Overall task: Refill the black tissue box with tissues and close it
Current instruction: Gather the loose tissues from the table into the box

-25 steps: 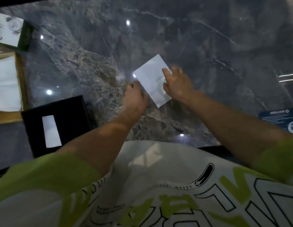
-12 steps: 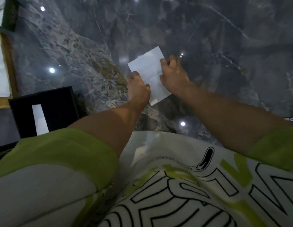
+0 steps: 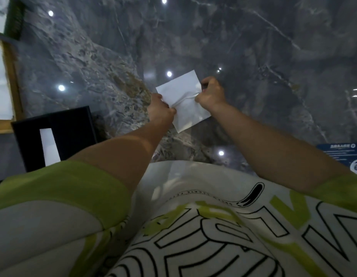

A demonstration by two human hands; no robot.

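Observation:
A white tissue pack (image 3: 183, 100) lies on the dark marble table (image 3: 253, 56) in front of me. My left hand (image 3: 160, 110) pinches its left edge and my right hand (image 3: 210, 92) pinches its right edge, so the wrapper wrinkles between them. The black tissue box (image 3: 73, 132) stands at the left, its lid on, with a white slot (image 3: 49, 144) in its top. My left arm hides the box's near corner.
A wooden tray (image 3: 13, 84) holding white tissue sits at the far left edge. A green-edged box (image 3: 16, 19) is at the top left corner. A blue printed card (image 3: 341, 154) lies at the right edge.
Both hands went from lying flat on the white pack to pinching its two sides, and the wrapper is now wrinkled. The view has shifted slightly.

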